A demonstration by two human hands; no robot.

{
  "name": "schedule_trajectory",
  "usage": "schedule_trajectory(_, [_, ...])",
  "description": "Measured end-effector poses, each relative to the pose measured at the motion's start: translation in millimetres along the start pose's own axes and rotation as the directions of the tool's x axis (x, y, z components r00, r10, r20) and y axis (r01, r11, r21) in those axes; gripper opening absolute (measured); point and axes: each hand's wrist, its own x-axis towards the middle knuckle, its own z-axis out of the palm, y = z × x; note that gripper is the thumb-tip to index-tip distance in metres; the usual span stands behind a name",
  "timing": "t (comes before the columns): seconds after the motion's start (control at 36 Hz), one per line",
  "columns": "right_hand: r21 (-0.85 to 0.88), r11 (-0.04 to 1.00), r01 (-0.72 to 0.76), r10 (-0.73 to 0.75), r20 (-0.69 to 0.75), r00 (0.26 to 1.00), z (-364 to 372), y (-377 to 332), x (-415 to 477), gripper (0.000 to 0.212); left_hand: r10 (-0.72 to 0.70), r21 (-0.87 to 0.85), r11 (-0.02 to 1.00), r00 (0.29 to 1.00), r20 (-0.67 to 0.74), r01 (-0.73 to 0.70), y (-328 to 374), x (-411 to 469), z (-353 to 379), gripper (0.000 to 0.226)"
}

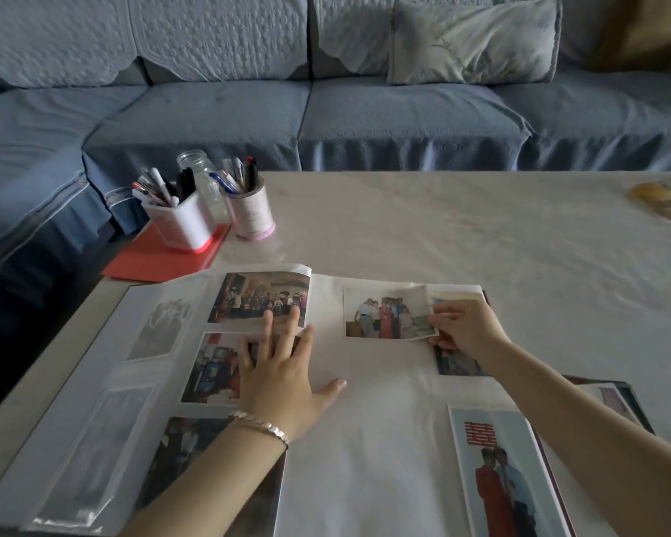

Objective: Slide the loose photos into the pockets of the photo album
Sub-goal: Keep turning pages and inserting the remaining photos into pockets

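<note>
An open photo album (365,439) lies flat on the table in front of me. Its left page holds several photos, among them a group photo (245,296) at the top. My left hand (279,377), with a silver bracelet on the wrist, rests flat with spread fingers on the left page, over the middle photos. My right hand (463,329) pinches the right edge of a loose photo (384,313) showing a few standing people, held at the top of the right page. A portrait photo (508,474) with a red symbol sits at the lower right of that page.
Two pen holders (186,222) (250,211) and a glass jar (202,176) stand on the table's far left, partly on a red folder (152,261). More photos (616,401) lie right of the album. A yellowish object (663,201) lies far right. A blue sofa (326,110) is behind.
</note>
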Motion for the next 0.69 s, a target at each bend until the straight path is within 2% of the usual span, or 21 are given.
schedule_trajectory(0.08, [-0.01, 1.0, 0.01, -0.01, 0.003, 1.0, 2.8, 0.4, 1.1, 0.015, -0.013, -0.04, 0.999, 1.0, -0.014, 0.013, -0.1, 1.0, 1.7, 0.085])
schedule_trajectory(0.17, [-0.044, 0.999, 0.02, -0.02, 0.015, 1.0, 8.2, -4.0, -0.6, 0.004, -0.008, -0.05, 0.999, 1.0, -0.016, 0.007, -0.6, 0.8, 1.7, 0.085])
schedule_trajectory(0.25, [-0.029, 0.999, 0.014, -0.012, 0.067, 0.998, 18.5, -7.6, -1.3, 0.01, -0.01, -0.054, 0.999, 1.0, -0.023, 0.008, -0.5, 0.8, 2.0, 0.084])
schedule_trajectory(0.31, [-0.096, 0.995, 0.035, -0.027, 0.092, 0.995, 23.8, -11.1, -2.7, 0.011, -0.011, -0.056, 0.998, 1.0, -0.021, 0.009, -0.6, 1.2, 2.5, 0.083])
schedule_trajectory(0.39, [-0.213, 0.976, 0.041, -0.016, 0.121, 0.993, 26.2, -18.9, -4.6, 0.024, -0.011, -0.062, 0.998, 1.0, -0.013, 0.01, -1.3, 1.9, 3.1, 0.083])
schedule_trajectory(0.53, [-0.218, 0.976, -0.011, 0.022, 0.047, 0.999, 22.3, -22.3, -4.4, 0.027, -0.011, -0.064, 0.998, 1.0, -0.018, 0.01, -1.6, 1.7, 3.5, 0.083])
schedule_trajectory(0.69, [-0.148, 0.989, -0.01, 0.007, -0.023, 1.0, 22.9, -19.7, -6.1, 0.012, -0.014, -0.063, 0.998, 1.0, -0.023, 0.012, -2.2, 1.8, 5.0, 0.083])
